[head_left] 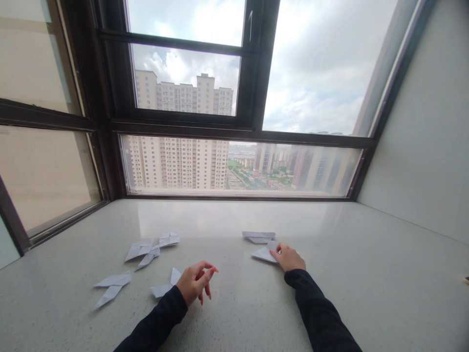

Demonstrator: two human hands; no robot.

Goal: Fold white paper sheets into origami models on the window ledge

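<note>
My right hand (289,257) rests on the pale stone sill (238,303), fingers pinching the edge of a folded white paper piece (263,254). Just beyond it lies another folded paper piece (258,236). My left hand (196,283) hovers over the sill with fingers loosely curled and apart, holding nothing. Right beside it, to the left, lies a folded paper piece (164,286). Both arms wear dark sleeves.
Several more folded white paper shapes lie at the left: a pair (110,287) near the front, others (152,247) farther back. A dark-framed window (242,132) runs along the far edge, a grey wall (428,146) rises at the right.
</note>
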